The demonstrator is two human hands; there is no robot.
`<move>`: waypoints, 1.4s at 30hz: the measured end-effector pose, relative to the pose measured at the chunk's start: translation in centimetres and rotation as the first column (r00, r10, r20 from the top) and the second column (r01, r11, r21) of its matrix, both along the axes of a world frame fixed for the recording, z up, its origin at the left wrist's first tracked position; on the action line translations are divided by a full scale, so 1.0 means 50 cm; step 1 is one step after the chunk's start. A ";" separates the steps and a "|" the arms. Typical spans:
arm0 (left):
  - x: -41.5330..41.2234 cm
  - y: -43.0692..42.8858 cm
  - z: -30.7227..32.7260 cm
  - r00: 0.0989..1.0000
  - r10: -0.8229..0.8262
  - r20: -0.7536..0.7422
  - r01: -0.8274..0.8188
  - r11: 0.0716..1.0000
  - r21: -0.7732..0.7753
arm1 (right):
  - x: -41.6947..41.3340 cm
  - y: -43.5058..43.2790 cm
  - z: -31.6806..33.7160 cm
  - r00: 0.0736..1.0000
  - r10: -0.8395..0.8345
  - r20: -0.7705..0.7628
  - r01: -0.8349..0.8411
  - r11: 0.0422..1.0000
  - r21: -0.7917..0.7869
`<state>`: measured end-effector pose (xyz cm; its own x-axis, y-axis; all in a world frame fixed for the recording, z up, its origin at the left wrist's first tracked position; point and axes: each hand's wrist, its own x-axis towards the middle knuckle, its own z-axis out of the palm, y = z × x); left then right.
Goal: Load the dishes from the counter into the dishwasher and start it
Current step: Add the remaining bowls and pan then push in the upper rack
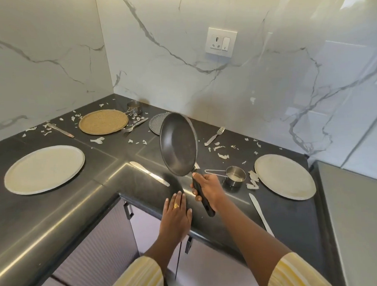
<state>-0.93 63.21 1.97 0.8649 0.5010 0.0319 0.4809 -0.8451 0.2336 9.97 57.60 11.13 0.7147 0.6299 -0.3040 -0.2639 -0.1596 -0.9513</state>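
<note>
Above the front edge of the surface (pixel 56 213): the frying pan (pixel 178 144) is in the air, lifted clear and tilted on its side, so that its dark inside faces the camera.
Grip: the right hand (pixel 210 188) has its fingers wrapped round the black handle (pixel 202 198) of the pan; the end of the handle sticks out below the hand.
Beside the handle: the left hand (pixel 175 218) lies palm down at the front edge of the surface, fingers straight and together. It holds nothing. One finger wears a gold ring (pixel 176 205).
Left side: a large pale plate (pixel 44 169) lies flat, well apart from the pan.
Back corner: a brown plate (pixel 103 121), with a steel cup (pixel 134 107) near it and forks (pixel 135 126) just beside its right rim; a flat utensil (pixel 59 130) lies to its left.
Behind the pan: a small grey plate (pixel 155 123), partly hidden by the rim of the pan.
Right side: a second pale plate (pixel 285 176); between it and the right hand stands a steel measuring cup (pixel 235 176) with a wire handle.
Loose cutlery: a single fork (pixel 215 136) near the wall, a knife (pixel 149 173) left of the pan, a longer knife (pixel 261 215) near the right forearm.
Scraps (pixel 223 156): white bits are scattered over the back part of the surface.
Wall: white marble with a socket (pixel 221 42).
</note>
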 end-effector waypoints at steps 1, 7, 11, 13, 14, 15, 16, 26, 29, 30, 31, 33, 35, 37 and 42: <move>0.001 0.002 0.000 0.999 -0.010 -0.031 0.009 1.000 -0.013 | -0.008 -0.017 0.004 0.999 -0.005 -0.035 0.006 0.999 0.041; -0.074 -0.053 0.009 0.992 0.117 0.037 -0.115 0.992 -0.046 | -0.071 -0.156 0.029 0.972 -0.047 0.230 0.054 0.998 -0.023; -0.202 -0.148 -0.012 0.984 0.180 -0.003 -0.180 0.980 -0.089 | -0.145 -0.256 0.006 0.832 0.065 0.551 0.139 0.937 -0.320; -0.263 -0.186 -0.032 0.976 0.210 -0.063 -0.214 0.975 -0.059 | -0.200 -0.297 -0.012 0.754 0.087 0.651 0.195 0.917 -0.348; -0.292 -0.207 -0.039 0.969 0.229 -0.093 -0.235 0.970 -0.058 | -0.229 -0.317 -0.021 0.744 0.079 0.663 0.198 0.922 -0.332; -0.321 -0.226 -0.043 0.963 0.247 -0.107 -0.254 0.966 -0.055 | -0.257 -0.335 -0.030 0.753 0.064 0.654 0.190 0.932 -0.309; -0.348 -0.242 -0.051 0.962 0.250 -0.114 -0.255 0.966 -0.033 | -0.284 -0.353 -0.042 0.768 0.050 0.638 0.180 0.940 -0.290; -0.566 -0.386 -0.045 0.945 0.326 0.021 -0.322 0.940 -0.113 | -0.504 -0.515 -0.169 0.783 0.122 0.610 0.157 0.910 -0.383; -0.624 -0.427 -0.065 0.950 0.311 0.016 -0.305 0.939 -0.155 | -0.574 -0.564 -0.206 0.811 0.118 0.574 0.174 0.887 -0.428; -0.644 -0.443 -0.074 0.954 0.301 -0.004 -0.298 0.942 -0.155 | -0.600 -0.582 -0.216 0.824 0.104 0.557 0.186 0.879 -0.439; -0.663 -0.461 -0.084 0.957 0.288 -0.026 -0.288 0.946 -0.148 | -0.627 -0.602 -0.226 0.835 0.092 0.542 0.199 0.869 -0.454; -0.699 -0.505 -0.098 0.965 0.260 -0.042 -0.263 0.955 -0.137 | -0.680 -0.648 -0.244 0.859 0.069 0.508 0.219 0.846 -0.486; -0.726 -0.550 -0.111 0.976 0.214 -0.043 -0.218 0.967 -0.130 | -0.724 -0.701 -0.263 0.886 0.023 0.464 0.239 0.833 -0.498; -0.742 -0.597 -0.124 0.983 0.177 -0.051 -0.182 0.973 -0.143 | -0.758 -0.763 -0.275 0.903 -0.049 0.427 0.275 0.830 -0.485; -0.750 -0.754 -0.169 0.993 0.071 -0.097 -0.096 0.955 -0.280 | -0.809 -0.938 -0.281 0.882 -0.221 0.416 0.422 0.762 -0.491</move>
<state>-38.44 25.51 -6.48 0.8128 0.5493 -0.1939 0.5755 -0.7059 0.4129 -30.47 10.70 -2.90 0.9599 0.1371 -0.2445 -0.1017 -0.6426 -0.7594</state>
